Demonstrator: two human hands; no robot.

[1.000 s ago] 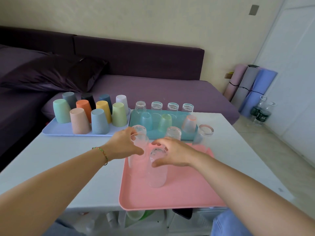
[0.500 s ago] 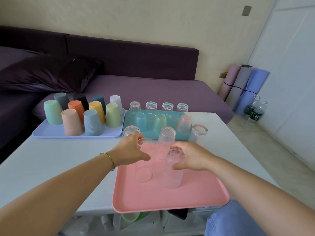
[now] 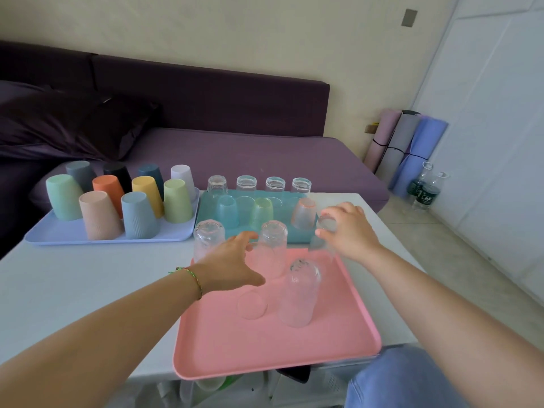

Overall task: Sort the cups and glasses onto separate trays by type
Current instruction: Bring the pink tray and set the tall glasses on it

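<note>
Right hand (image 3: 353,234) gripped upturned clear glass tumbler (image 3: 326,224); left hand (image 3: 232,262) was open, empty. Likely needed flat set-down on pink plastic tray (image 3: 250,348), off its rim.

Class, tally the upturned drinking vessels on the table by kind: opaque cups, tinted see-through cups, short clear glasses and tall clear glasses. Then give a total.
Opaque cups: 10
Tinted see-through cups: 3
Short clear glasses: 4
Tall clear glasses: 5, one gripped by the right hand
Total: 22
</note>
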